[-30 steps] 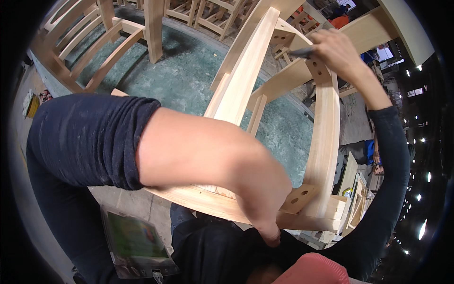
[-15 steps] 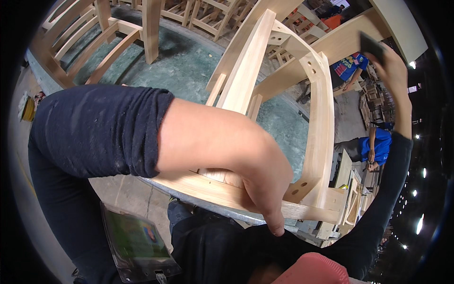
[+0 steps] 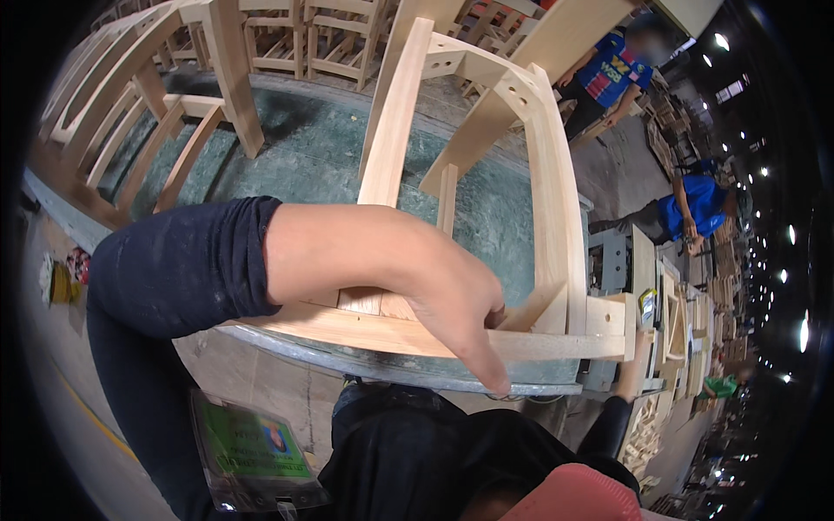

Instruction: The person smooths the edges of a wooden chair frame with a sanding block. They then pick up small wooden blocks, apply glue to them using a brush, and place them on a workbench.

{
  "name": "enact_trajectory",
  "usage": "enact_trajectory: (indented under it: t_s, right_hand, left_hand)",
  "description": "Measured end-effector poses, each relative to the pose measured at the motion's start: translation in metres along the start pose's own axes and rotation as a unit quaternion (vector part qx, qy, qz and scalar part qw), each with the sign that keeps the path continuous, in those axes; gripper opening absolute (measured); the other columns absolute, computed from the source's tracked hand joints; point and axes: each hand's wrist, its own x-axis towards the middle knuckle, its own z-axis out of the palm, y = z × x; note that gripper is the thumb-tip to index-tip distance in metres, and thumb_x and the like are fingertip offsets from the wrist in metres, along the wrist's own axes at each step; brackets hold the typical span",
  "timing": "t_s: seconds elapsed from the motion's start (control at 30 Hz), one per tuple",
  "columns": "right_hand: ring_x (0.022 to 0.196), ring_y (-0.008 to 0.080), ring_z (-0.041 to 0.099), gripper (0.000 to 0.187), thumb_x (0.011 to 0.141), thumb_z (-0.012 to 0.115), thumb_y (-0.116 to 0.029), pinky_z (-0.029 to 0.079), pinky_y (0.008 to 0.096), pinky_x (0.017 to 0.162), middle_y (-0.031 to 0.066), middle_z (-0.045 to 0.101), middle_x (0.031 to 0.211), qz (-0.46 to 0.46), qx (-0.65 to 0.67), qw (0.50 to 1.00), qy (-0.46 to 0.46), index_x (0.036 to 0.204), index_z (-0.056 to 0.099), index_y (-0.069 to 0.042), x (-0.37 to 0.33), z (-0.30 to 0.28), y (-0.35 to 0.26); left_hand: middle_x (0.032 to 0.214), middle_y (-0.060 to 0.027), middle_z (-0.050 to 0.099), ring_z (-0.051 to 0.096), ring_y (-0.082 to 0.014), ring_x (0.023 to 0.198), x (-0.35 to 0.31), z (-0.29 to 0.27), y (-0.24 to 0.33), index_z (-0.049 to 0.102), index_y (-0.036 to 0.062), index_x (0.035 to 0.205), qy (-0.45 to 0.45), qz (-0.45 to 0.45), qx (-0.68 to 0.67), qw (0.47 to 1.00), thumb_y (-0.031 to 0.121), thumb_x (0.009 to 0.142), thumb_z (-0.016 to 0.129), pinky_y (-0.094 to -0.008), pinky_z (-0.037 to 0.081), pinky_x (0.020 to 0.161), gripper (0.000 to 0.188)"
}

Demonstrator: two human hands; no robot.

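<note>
A pale wooden chair frame (image 3: 553, 208) lies on its side on the green-topped workbench (image 3: 321, 148). My left hand (image 3: 465, 321) grips its near rail (image 3: 417, 337), with the thumb hanging over the front side and the other fingers behind the wood. My left arm reaches across the frame and covers part of it. Past the right end of that rail, low down, is my right hand (image 3: 641, 352), small in the view. Its fingers are too small and hidden to make out, as is anything they hold.
Another wooden frame (image 3: 233, 78) stands at the left of the bench. Beyond are stacked chairs (image 3: 341, 43) and two people in blue shirts (image 3: 612, 74) (image 3: 695, 208). Wooden pieces (image 3: 673, 313) fill a bench on the right. A badge (image 3: 256, 451) hangs by my body.
My right hand has come down from high at the right, where it held a dark flat block, to beside the rail's end. My left hand keeps its grip. The view has shifted.
</note>
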Motion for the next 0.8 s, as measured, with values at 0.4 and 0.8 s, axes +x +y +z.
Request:
enact_trajectory:
  t_s: [0.4,0.8]
  right_hand:
    - [0.082,0.0307,0.071,0.044,0.071,0.078,-0.032,0.054,0.0411,0.074,0.0200,0.071,0.083,0.388,0.127,0.869,-0.281,0.094,0.070,0.005,-0.442,0.103,-0.008]
    - [0.070,0.0281,0.072,0.040,0.072,0.079,-0.029,0.055,0.0383,0.066,0.0169,0.070,0.070,0.214,0.176,0.949,-0.148,0.087,0.070,0.007,-0.369,0.105,-0.030]
  left_hand:
    - [0.122,-0.0263,0.061,0.058,-0.0376,0.116,0.003,0.005,0.004,0.051,-0.0065,0.133,0.011,-0.023,0.035,0.999,0.077,0.072,0.060,-0.0394,0.046,0.100,0.104]
    - [0.126,-0.0251,0.058,0.058,-0.0349,0.117,0.001,0.012,0.004,0.052,-0.0049,0.134,0.066,-0.029,0.014,0.997,0.071,0.073,0.065,-0.0389,0.046,0.099,0.098]
